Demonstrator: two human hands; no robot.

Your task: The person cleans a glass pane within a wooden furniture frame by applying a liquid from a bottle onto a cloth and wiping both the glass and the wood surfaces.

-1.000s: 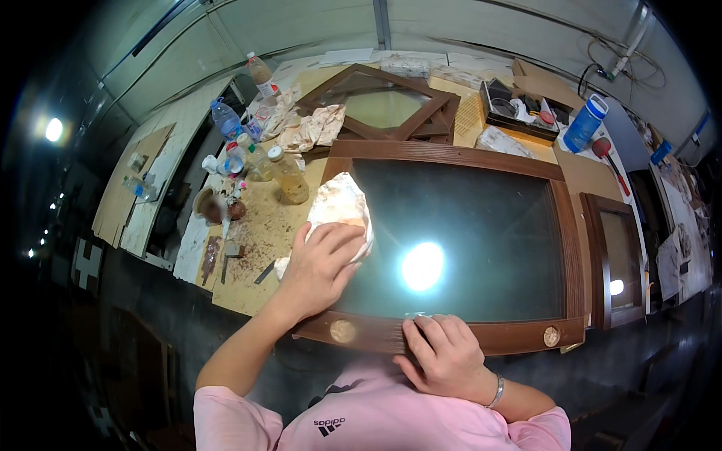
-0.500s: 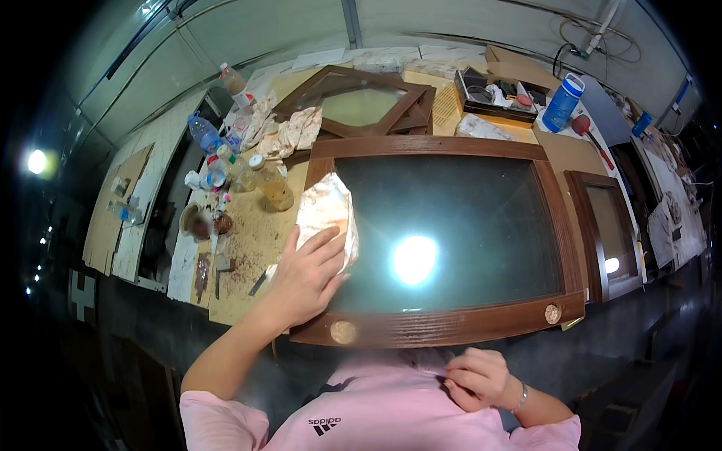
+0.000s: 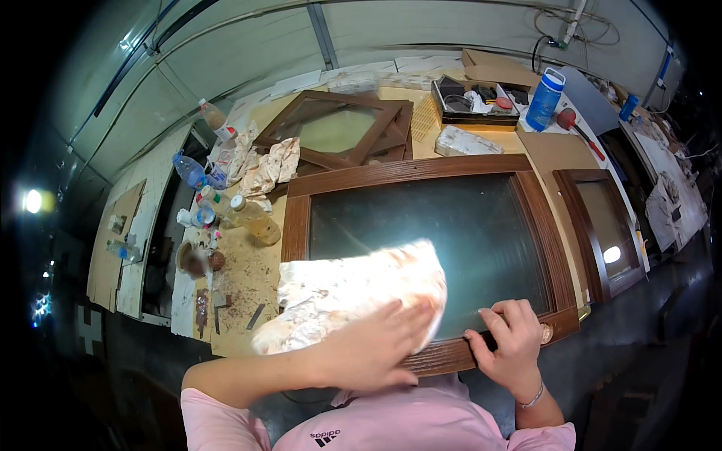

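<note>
A brown wooden door frame (image 3: 295, 225) with a dark glass panel (image 3: 421, 207) lies flat before me. My left hand (image 3: 383, 334) holds a stained white cloth (image 3: 353, 278) against its near left part, fingers stretched over the cloth. The cloth covers the near left corner and part of the glass. My right hand (image 3: 511, 342) is at the near rail, right of the cloth. Its fingers are bent, with the thumb apart from them and nothing between. A round light disc (image 3: 547, 333) shows on the near right corner, partly behind this hand.
On the left stand several bottles, among them one with yellowish liquid (image 3: 256, 220), beside crumpled cloths (image 3: 272, 165). More brown frames (image 3: 346, 158) are stacked behind. A tool box (image 3: 475, 113) and a blue bottle (image 3: 545, 101) stand at the back right; a narrow frame (image 3: 602, 229) lies right.
My left hand has moved right and nearer with the cloth, which now spreads wider. My right hand has risen from my shirt to the near rail. The frame sits slightly turned.
</note>
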